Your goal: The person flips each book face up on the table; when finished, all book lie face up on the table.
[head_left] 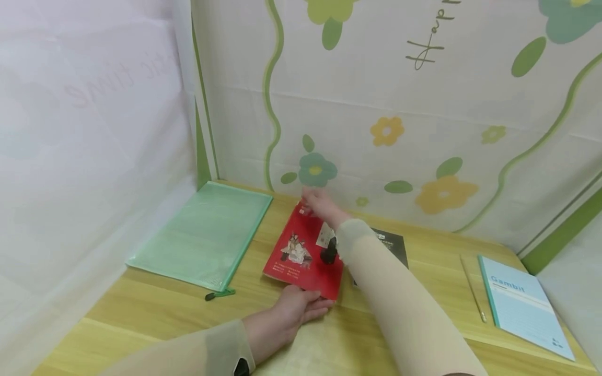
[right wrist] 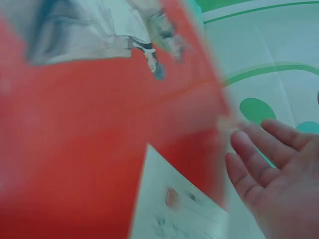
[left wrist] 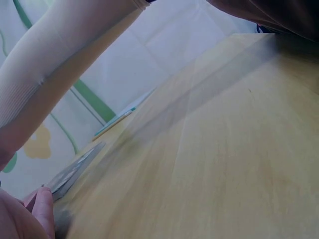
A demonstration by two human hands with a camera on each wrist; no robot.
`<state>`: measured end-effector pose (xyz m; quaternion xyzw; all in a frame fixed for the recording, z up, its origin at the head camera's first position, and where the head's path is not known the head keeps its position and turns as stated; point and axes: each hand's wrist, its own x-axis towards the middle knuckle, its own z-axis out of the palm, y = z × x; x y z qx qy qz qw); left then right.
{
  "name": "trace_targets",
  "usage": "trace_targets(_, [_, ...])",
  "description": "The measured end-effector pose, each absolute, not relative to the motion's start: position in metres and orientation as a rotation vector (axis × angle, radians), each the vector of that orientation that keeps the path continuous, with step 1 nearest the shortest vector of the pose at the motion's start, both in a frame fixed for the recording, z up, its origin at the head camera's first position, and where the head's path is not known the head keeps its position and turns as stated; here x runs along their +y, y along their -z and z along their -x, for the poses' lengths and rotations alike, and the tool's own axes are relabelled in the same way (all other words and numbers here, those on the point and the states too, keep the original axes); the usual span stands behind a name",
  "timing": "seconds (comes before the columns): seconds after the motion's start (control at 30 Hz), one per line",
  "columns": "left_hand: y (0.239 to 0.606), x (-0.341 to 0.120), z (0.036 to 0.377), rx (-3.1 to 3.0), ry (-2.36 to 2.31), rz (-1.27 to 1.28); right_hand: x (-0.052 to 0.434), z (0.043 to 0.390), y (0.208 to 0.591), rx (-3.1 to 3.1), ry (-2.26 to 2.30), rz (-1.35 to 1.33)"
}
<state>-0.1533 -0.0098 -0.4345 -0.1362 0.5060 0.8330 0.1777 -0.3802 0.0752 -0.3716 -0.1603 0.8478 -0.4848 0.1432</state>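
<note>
A: What fills the head view?
B: A floral backdrop (head_left: 423,104) across the top, and a wooden table (head_left: 414,313) along the bottom. Its near edge is cut off by the frame.

A: And on the table, largest first?
B: A green mesh zip pouch (head_left: 202,235) at centre left. Then a red booklet (head_left: 303,250) in the middle, a pale blue notebook (head_left: 524,305) at lower right, a black booklet (head_left: 392,245) mostly hidden behind the right forearm, and a thin pencil (head_left: 472,287) beside the notebook.

A: The hands?
B: The left hand (head_left: 293,310), lower centre, holds the red booklet's near edge, thumb on top, fingers hidden beneath. The right hand (head_left: 320,203) lies at the booklet's far edge with fingers straight and relaxed; whether it touches is hard to say.

A: The wrist views?
B: The right one is blurred: red cover at left, spread fingers (right wrist: 271,159) at lower right. The left one shows mostly bare tabletop, with only a sliver of hand at lower left.
</note>
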Motion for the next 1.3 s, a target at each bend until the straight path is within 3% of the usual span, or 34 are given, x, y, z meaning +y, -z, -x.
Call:
trace_targets(0.47, [0.438,-0.012,0.155,1.444,-2.359,0.349,0.077,0.370,0.386,2.602,0.861,0.539])
trace_targets(1.3, [0.435,-0.023,0.146,1.383,-2.252,0.169,0.078,0.366,0.386,2.550,0.842,0.512])
